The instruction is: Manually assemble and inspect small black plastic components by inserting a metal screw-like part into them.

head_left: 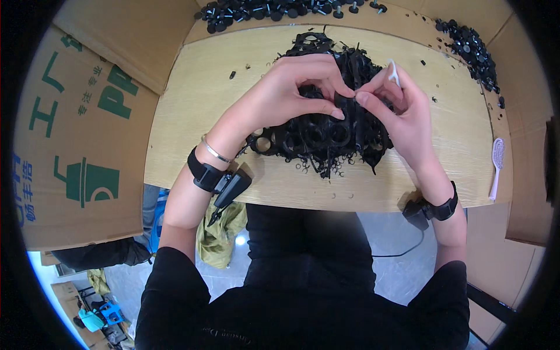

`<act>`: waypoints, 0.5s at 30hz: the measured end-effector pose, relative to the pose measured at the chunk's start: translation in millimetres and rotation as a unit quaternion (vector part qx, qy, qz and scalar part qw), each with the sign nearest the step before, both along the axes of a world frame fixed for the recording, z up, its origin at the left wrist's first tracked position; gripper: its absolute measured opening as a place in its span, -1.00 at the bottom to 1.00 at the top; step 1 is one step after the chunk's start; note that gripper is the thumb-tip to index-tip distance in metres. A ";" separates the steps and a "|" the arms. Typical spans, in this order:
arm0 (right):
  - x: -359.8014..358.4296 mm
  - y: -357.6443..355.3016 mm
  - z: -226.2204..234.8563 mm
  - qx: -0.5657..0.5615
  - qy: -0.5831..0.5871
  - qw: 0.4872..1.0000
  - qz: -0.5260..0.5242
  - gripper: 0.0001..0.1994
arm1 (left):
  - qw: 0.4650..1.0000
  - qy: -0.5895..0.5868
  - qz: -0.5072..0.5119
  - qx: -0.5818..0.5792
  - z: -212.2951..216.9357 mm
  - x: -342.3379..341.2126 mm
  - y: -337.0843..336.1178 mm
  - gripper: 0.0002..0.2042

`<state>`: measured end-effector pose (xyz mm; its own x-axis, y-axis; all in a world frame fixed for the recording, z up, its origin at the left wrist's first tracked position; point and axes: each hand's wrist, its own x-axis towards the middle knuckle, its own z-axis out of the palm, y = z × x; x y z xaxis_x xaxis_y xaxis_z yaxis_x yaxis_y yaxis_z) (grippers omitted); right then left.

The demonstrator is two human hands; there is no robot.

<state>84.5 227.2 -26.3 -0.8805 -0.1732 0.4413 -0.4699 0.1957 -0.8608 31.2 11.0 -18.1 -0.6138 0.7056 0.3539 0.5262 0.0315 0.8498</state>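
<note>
A heap of black rubber sheets (318, 135) with round holes and ragged edges lies on the pale wooden tabletop. My left hand (297, 87) reaches over the heap from the left, fingers curled and gripping a black rubber piece at its upper middle. Close against those fingertips, my right hand (405, 108) pinches with thumb and forefinger. Whatever sits in this pinch is too small or hidden to name. A thin white strip or tool (394, 73) shows at the right hand's fingers; its kind is unclear.
Many black round-headed screws (280, 9) lie along the far edge, with another pile (469, 49) at the far right. A pale purple brush (497, 166) rests at the right edge. Cardboard walls (87, 134) flank the table (198, 76). Small black scraps dot the wood.
</note>
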 end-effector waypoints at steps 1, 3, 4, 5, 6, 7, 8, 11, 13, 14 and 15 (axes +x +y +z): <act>-0.9 0.5 -1.2 -0.049 -0.044 0.998 0.024 -0.86 | 1.000 0.023 -0.005 0.005 -0.5 -0.1 0.6 -0.76; -2.8 3.6 -2.5 -0.069 -0.101 0.992 0.035 -0.87 | 0.999 0.034 -0.002 -0.004 -0.3 -0.5 0.4 -0.77; -3.7 5.6 -2.8 -0.093 -0.151 0.983 0.057 -0.88 | 0.999 0.042 0.002 -0.013 -0.1 -0.6 0.3 -0.78; -5.2 7.8 -2.7 -0.089 -0.160 0.982 0.046 -0.88 | 0.999 0.042 0.002 -0.013 0.4 -0.9 0.2 -0.78; -6.9 10.0 -2.2 -0.100 -0.198 0.973 0.062 -0.88 | 0.997 0.075 -0.004 -0.014 1.0 -1.4 0.0 -0.79; -7.8 11.3 -2.1 -0.113 -0.233 0.963 0.068 -0.89 | 0.994 0.109 -0.010 -0.014 1.3 -1.6 0.1 -0.80; -8.1 11.5 -2.5 -0.111 -0.235 0.963 0.075 -0.89 | 0.994 0.108 -0.011 -0.014 1.4 -1.4 0.4 -0.80; -7.1 9.1 -3.2 -0.207 -0.315 0.920 0.110 -0.90 | 0.993 0.116 0.001 0.012 2.3 -1.7 0.8 -0.81; -3.8 5.9 -3.6 -0.194 -0.244 0.946 0.086 -0.92 | 0.998 0.038 0.010 0.042 3.1 -0.6 0.5 -0.80; -2.9 4.8 -3.4 -0.189 -0.253 0.946 0.066 -0.92 | 0.998 0.038 0.010 0.041 3.7 0.1 -0.1 -0.80; -2.3 3.9 -3.1 -0.172 -0.194 0.963 0.077 -0.88 | 0.998 0.047 0.017 0.031 4.4 0.6 -0.9 -0.79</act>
